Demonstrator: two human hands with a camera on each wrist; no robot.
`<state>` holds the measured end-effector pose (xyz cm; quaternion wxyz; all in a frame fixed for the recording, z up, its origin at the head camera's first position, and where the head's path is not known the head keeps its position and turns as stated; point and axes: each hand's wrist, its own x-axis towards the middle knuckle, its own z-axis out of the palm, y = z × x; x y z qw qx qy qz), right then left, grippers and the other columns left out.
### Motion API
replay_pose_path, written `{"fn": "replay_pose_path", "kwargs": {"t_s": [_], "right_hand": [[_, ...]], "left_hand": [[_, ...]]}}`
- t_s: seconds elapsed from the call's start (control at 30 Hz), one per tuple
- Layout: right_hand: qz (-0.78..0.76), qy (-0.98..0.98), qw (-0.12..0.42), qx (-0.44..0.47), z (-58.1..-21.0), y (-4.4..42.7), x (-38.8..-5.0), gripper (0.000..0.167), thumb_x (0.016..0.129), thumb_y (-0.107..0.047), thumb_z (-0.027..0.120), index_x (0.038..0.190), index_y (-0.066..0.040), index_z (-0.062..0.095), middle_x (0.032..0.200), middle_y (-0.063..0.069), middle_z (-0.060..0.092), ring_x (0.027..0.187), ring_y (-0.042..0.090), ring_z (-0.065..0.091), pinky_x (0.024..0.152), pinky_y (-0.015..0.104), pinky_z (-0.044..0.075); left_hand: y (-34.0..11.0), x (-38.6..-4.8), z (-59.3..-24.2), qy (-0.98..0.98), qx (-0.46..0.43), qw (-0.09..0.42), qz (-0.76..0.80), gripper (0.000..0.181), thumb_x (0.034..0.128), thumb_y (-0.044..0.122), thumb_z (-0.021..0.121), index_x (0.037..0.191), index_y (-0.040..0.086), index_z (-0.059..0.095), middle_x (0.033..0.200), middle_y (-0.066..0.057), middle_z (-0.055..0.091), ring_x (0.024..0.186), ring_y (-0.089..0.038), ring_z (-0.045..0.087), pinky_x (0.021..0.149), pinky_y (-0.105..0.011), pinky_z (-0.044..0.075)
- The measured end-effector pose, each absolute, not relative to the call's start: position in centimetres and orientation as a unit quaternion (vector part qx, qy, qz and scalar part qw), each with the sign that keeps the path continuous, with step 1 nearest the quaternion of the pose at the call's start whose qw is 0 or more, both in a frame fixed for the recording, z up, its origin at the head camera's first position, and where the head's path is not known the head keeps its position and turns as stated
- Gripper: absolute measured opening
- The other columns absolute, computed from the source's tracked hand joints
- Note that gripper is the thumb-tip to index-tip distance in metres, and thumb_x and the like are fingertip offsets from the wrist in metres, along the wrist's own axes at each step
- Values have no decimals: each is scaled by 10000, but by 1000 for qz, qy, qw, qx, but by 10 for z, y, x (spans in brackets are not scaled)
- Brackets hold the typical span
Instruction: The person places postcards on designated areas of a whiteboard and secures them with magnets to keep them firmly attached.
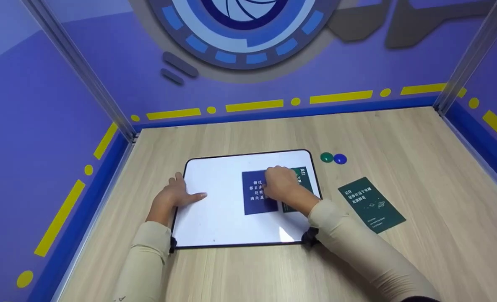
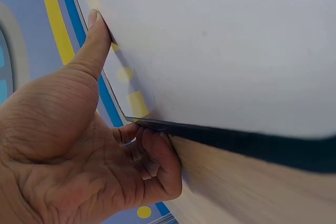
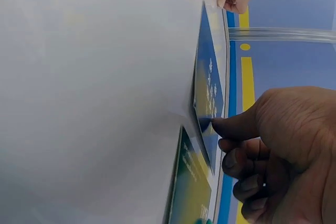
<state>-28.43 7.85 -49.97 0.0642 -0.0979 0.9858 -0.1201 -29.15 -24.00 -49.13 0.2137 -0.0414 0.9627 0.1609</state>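
A whiteboard [image 1: 214, 222] with a thin black frame lies in front of me. My left hand [image 1: 173, 193] grips its left edge, thumb on the white face and fingers curled at the rim, as the left wrist view shows. On the board's right part are a dark blue card [image 1: 252, 205] with white writing and a green card [image 3: 191, 192] beside it. My right hand [image 1: 282, 184] is at the blue card's right side, thumb and forefinger pinching a small dark blue magnet [image 3: 205, 124] against it, mostly hidden. A green magnet [image 3: 203, 221] shows on the green card.
To the board's right, a green round magnet [image 1: 326, 157] and a blue one [image 1: 340, 159] lie on the wooden table [image 1: 399, 147]. Nearer is another green card [image 1: 372, 205]. Black supports [image 1: 310, 237] sit at the board's lower corners. Purple walls [image 1: 105, 79] enclose the table.
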Motion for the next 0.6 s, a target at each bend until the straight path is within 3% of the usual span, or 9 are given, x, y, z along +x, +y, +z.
{"fn": "replay_pose_path", "kwargs": {"t_s": [0.37, 0.6], "right_hand": [[-192, 976, 22, -98, -503, 115, -285, 261, 1035, -306, 714, 1020, -63, 808, 807, 58, 749, 716, 211, 619, 687, 380, 522], [-261, 964, 12, -54, -501, 174, -283, 192, 1032, -272, 720, 1058, -83, 746, 876, 80, 724, 766, 224, 655, 653, 315, 512]], "left_hand": [[-243, -290, -492, 963, -41, 207, 165, 1277, 947, 649, 710, 1656, -127, -15, 1664, -450, 183, 1533, -624, 320, 1258, -657, 355], [-242, -290, -495, 964, -42, 202, 169, 1280, 941, 654, 716, 1662, -117, -10, 1680, -439, 169, 1536, -616, 325, 1256, -657, 359]]}}
